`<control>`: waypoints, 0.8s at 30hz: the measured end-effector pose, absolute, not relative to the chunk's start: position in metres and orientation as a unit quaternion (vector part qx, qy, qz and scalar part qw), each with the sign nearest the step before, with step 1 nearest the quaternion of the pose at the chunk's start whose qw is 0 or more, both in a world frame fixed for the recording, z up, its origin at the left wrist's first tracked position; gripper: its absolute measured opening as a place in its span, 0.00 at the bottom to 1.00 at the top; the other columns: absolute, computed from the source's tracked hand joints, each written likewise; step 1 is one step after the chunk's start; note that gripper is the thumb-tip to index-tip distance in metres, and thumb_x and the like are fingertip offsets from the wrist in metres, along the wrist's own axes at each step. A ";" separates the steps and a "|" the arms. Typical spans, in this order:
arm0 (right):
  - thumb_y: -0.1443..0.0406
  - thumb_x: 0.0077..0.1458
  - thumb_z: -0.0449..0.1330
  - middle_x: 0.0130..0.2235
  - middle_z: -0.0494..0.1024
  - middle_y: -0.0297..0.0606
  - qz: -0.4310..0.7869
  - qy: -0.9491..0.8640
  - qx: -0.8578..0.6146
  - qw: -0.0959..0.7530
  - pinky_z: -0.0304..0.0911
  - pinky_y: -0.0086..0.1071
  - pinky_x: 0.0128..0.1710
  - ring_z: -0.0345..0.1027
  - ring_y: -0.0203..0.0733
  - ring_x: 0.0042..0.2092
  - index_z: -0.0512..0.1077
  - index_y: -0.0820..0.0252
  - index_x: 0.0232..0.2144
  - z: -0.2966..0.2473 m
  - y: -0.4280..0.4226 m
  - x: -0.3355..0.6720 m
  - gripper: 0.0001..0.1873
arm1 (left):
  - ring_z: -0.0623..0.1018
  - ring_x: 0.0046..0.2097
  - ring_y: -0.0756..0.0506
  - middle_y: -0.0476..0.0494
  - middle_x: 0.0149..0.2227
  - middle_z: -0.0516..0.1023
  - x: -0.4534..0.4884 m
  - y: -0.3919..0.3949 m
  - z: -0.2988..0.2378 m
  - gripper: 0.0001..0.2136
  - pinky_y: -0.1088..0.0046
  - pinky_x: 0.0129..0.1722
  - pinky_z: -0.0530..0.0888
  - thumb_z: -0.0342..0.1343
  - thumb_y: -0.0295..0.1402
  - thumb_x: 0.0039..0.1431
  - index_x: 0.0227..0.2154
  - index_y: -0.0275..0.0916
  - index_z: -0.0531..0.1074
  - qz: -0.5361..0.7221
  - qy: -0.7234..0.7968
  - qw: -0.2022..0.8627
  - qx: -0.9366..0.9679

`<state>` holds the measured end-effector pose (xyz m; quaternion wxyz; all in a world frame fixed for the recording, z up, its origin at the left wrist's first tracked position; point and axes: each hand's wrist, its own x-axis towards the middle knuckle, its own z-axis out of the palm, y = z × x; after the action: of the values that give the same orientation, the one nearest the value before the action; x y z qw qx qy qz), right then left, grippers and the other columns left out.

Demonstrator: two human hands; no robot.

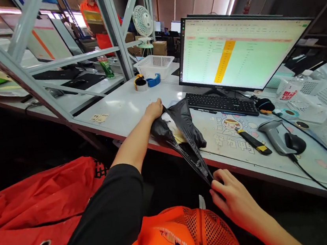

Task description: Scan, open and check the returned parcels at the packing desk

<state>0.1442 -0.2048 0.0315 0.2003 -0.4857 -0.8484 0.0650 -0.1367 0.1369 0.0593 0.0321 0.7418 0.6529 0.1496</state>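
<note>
A black plastic bag (182, 130) lies on the white table (126, 107), stretched towards me over the table's front edge. My left hand (153, 109) grips the bag's far end on the tabletop, fingers closed. My right hand (231, 197) pinches the bag's near end below the table edge. Something pale and yellowish shows through the bag's opening.
A monitor (238, 51) and black keyboard (221, 103) stand behind the bag. A yellow-black box cutter (253, 141), barcode scanner (274, 134) and mouse (295, 142) lie to the right. Tape rolls (145, 81) and a white basket (154, 66) sit further back. A person in orange stands far off. Red sacks (37, 209) lie on my left.
</note>
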 end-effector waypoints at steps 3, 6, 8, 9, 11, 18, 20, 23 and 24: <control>0.65 0.68 0.56 0.44 0.74 0.41 0.105 -0.810 -0.530 0.229 0.72 0.38 0.43 0.72 0.45 0.44 0.74 0.54 0.43 0.026 -0.215 0.170 0.07 | 0.78 0.53 0.34 0.28 0.52 0.79 -0.131 0.129 0.066 0.15 0.59 0.54 0.71 0.47 0.32 0.70 0.54 0.35 0.71 0.151 0.610 0.031 0.777; 0.60 0.69 0.56 0.48 0.77 0.40 0.112 -0.758 -0.568 0.301 0.73 0.39 0.49 0.75 0.44 0.47 0.71 0.49 0.60 0.039 -0.201 0.197 0.19 | 0.72 0.61 0.34 0.30 0.58 0.75 -0.112 0.100 0.084 0.15 0.57 0.62 0.65 0.47 0.32 0.70 0.55 0.37 0.71 0.245 0.520 -0.029 0.818; 0.56 0.68 0.58 0.47 0.79 0.39 0.102 -0.706 -0.588 0.382 0.72 0.39 0.50 0.75 0.42 0.45 0.66 0.49 0.66 0.054 -0.181 0.209 0.26 | 0.74 0.58 0.35 0.32 0.55 0.77 -0.099 0.078 0.093 0.14 0.58 0.62 0.66 0.49 0.35 0.71 0.53 0.37 0.72 0.259 0.449 -0.031 0.854; 0.55 0.67 0.59 0.46 0.79 0.39 0.103 -0.681 -0.591 0.420 0.72 0.40 0.51 0.75 0.42 0.44 0.65 0.51 0.67 0.060 -0.166 0.212 0.29 | 0.76 0.54 0.36 0.33 0.51 0.79 -0.093 0.069 0.095 0.14 0.59 0.59 0.69 0.50 0.38 0.70 0.51 0.37 0.74 0.228 0.435 -0.018 0.871; 0.53 0.65 0.60 0.46 0.80 0.41 0.129 -0.648 -0.582 0.474 0.71 0.41 0.53 0.76 0.43 0.45 0.67 0.54 0.65 0.070 -0.129 0.212 0.29 | 0.78 0.52 0.33 0.31 0.50 0.80 -0.084 0.058 0.094 0.17 0.59 0.55 0.72 0.56 0.43 0.67 0.49 0.35 0.75 0.123 0.459 0.005 0.880; 0.53 0.68 0.54 0.58 0.76 0.56 0.244 -0.637 -0.643 0.348 0.65 0.44 0.60 0.73 0.48 0.55 0.68 0.67 0.63 0.067 0.003 0.158 0.30 | 0.72 0.63 0.23 0.17 0.66 0.68 -0.074 0.072 0.089 0.55 0.56 0.59 0.72 0.77 0.55 0.32 0.63 0.31 0.66 -0.061 0.553 0.103 0.825; 0.57 0.71 0.50 0.61 0.74 0.59 0.262 -0.643 -0.645 0.319 0.62 0.45 0.62 0.71 0.48 0.58 0.65 0.70 0.65 0.066 0.016 0.139 0.28 | 0.77 0.58 0.27 0.22 0.63 0.73 -0.075 0.066 0.096 0.53 0.61 0.52 0.75 0.78 0.52 0.32 0.63 0.35 0.67 -0.039 0.535 0.129 0.834; 0.59 0.74 0.42 0.61 0.75 0.55 0.271 -0.656 -0.629 0.316 0.62 0.44 0.63 0.69 0.46 0.61 0.63 0.69 0.67 0.070 0.006 0.126 0.28 | 0.82 0.49 0.31 0.29 0.53 0.81 -0.066 0.023 0.105 0.38 0.64 0.45 0.75 0.73 0.45 0.44 0.59 0.38 0.70 0.023 0.452 0.112 0.885; 0.59 0.74 0.41 0.59 0.77 0.52 0.268 -0.660 -0.624 0.322 0.62 0.43 0.63 0.69 0.45 0.61 0.64 0.66 0.66 0.071 -0.006 0.128 0.28 | 0.82 0.46 0.32 0.32 0.48 0.83 -0.063 -0.002 0.106 0.31 0.63 0.43 0.74 0.68 0.43 0.50 0.57 0.40 0.71 0.042 0.411 0.106 0.904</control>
<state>0.1276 -0.0060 0.0711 0.3222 -0.6236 -0.6598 0.2683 -0.0627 -0.0018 0.1063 0.1059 0.9044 0.4111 0.0423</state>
